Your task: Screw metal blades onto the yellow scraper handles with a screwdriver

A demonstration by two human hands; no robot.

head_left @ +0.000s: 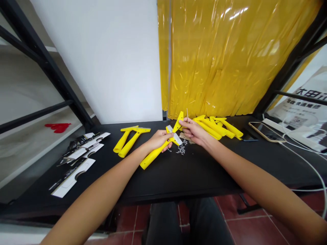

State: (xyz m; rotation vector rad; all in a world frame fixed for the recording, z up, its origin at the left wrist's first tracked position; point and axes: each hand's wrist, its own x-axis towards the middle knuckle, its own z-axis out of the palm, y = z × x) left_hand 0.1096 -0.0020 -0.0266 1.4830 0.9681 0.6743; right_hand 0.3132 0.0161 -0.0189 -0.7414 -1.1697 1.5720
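Note:
My left hand (161, 139) is closed round the head of a yellow scraper (152, 157), whose hollow handle points down toward the table's front. A pale metal blade (177, 139) shows at that head, just past my fingers. Pinched in my right hand (193, 130) is a flat yellow scraper cover (180, 121), held close above the scraper head. A thin rod (187, 114) stands up from the right hand; its kind and lower end are hidden. Beneath the hands lies a scatter of small screws (182, 149), beside a brownish scrap (186, 136) partly covered by the right hand.
Two yellow scrapers (130, 141) lie left of my hands, and several yellow handles (219, 129) are piled right. Printed cards (76, 170) lie at the black table's (163, 183) left. A phone (267, 132) and white cables (304, 158) are at the right. A yellow plastic curtain (217, 61) hangs behind.

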